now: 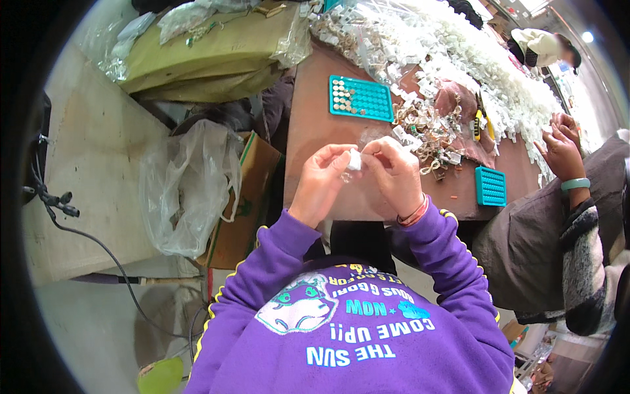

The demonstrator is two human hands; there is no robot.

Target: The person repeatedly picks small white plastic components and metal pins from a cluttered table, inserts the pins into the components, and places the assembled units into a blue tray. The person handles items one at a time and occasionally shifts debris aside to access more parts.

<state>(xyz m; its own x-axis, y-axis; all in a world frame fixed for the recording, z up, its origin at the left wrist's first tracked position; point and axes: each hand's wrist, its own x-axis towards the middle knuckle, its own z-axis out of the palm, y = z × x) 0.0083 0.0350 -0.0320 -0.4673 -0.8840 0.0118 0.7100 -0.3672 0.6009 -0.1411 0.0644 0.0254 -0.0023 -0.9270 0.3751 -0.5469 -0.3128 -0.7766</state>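
Over the near edge of the brown table, my two hands work close together. My left hand [321,182] pinches a small white tag [354,159] between thumb and fingers. A small shiny bit hangs just below the tag; its kind is too small to tell. My right hand [396,172] is closed in a pinch at the tag's right edge, and whatever its fingertips hold is hidden. Beyond my hands lies a teal tray [374,100] of small cups, with round pale pieces in its left part. To the right of my right hand is a tangled heap of small jewellery [430,131] with white tags.
A large pile of white-tagged pieces [459,59] covers the far table. Yellow-handled pliers [478,123] lie on a reddish cloth [454,98]. Another teal tray [491,186] sits near a co-worker's hands [563,150]. At left are a plastic bag [190,190] and cardboard box [246,190].
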